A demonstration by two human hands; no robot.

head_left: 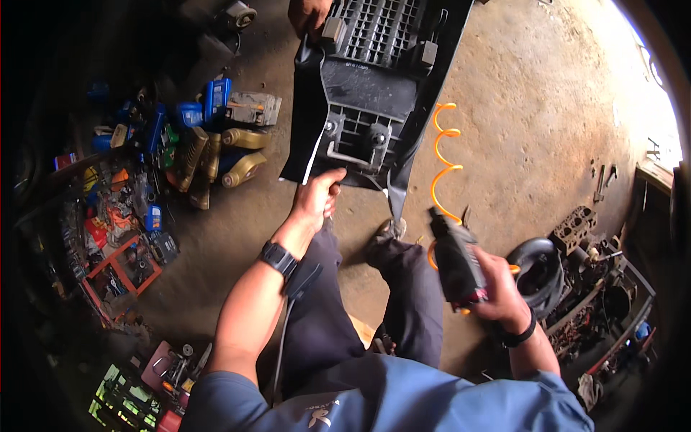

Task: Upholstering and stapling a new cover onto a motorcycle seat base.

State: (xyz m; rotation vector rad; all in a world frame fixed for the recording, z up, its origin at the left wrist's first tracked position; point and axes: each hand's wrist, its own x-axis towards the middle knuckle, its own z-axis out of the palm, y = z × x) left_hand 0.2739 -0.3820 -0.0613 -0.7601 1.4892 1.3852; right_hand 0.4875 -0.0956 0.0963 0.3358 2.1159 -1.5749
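Note:
In front of me is what looks like a motorcycle seat [368, 83], underside up, with a ribbed black plastic base, grey rubber blocks and a metal bracket. Loose black cover material [306, 119] hangs over its left side and near end. My left hand [318, 198] is closed on the near edge, thumb on top. Off to the right, my right hand [500, 284] grips a black air stapler [459, 263], slightly blurred and apart from the seat. An orange coiled air hose [446, 133] runs near the stapler. Another person's hand [308, 14] holds the seat's far left edge.
Several oil bottles [245, 167] and a metal block [253, 108] stand on the concrete floor at left. An orange-red frame [122, 266] lies among clutter nearer me. On the right are a black inner tube [538, 270], an engine block [574, 229] and a bin of metal parts [619, 317].

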